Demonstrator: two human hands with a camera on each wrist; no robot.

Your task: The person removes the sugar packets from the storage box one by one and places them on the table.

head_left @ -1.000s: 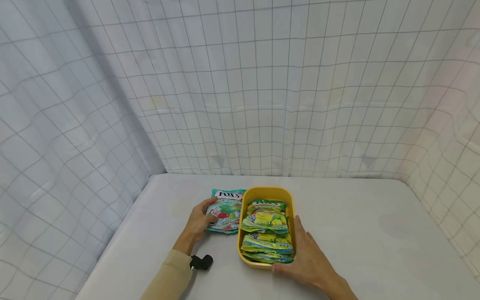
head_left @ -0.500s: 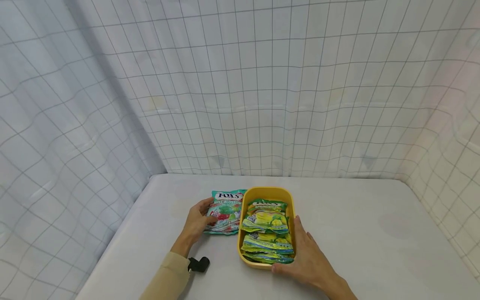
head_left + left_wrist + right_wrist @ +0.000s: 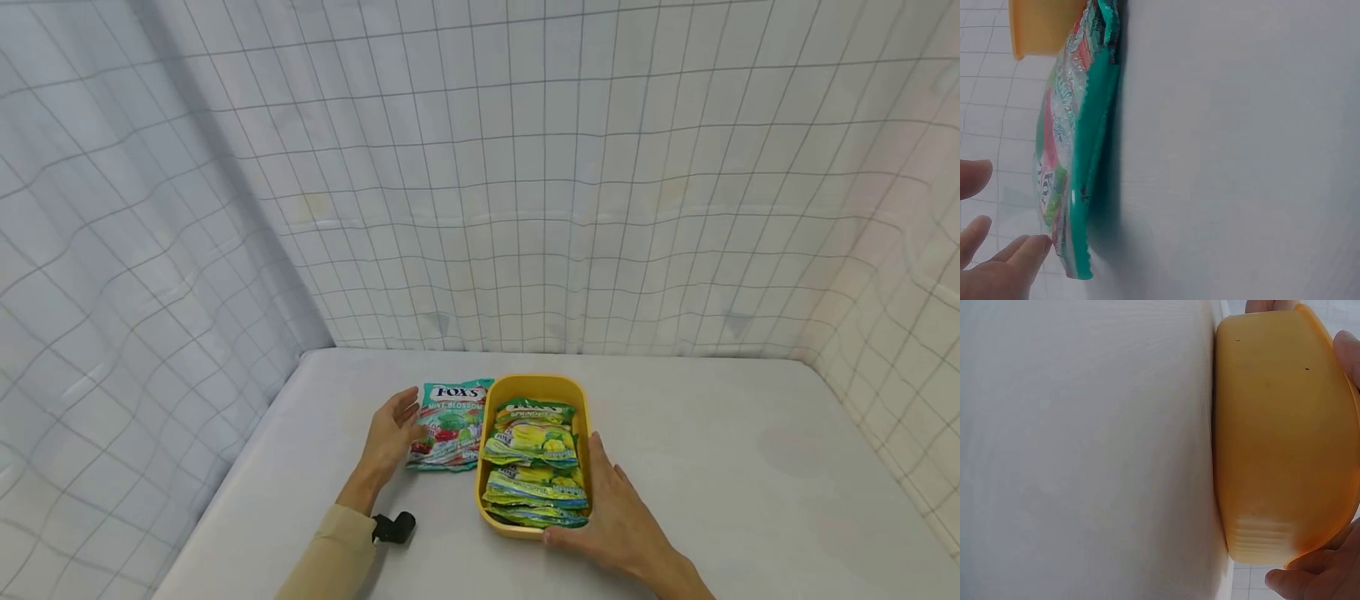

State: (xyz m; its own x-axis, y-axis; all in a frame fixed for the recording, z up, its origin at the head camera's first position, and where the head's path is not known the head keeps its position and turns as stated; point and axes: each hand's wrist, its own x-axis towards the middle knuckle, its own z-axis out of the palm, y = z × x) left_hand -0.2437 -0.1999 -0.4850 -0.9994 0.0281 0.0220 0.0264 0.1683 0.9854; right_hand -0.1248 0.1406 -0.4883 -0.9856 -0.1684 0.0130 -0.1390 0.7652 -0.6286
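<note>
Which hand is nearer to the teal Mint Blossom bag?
The left. The left hand is right beside the teal bag, contact unclear; the right hand is at the far side of the yellow container, which stands between it and the bag.

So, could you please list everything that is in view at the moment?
table: one, white, below both hands
tub: one, yellow, on the table
green packs: at least three, green and yellow, in the tub
mint pack: one, teal with red and green print, on the table just left of the tub
cloth: sheet count unclear, white with dark grid lines, behind the table and along its sides
device: one, black, at the left wrist
sleeve: one, beige, on the left forearm
left hand: one, bare, at the mint pack's left edge; contact unclear
right hand: one, bare, holding the tub's near right corner
</note>
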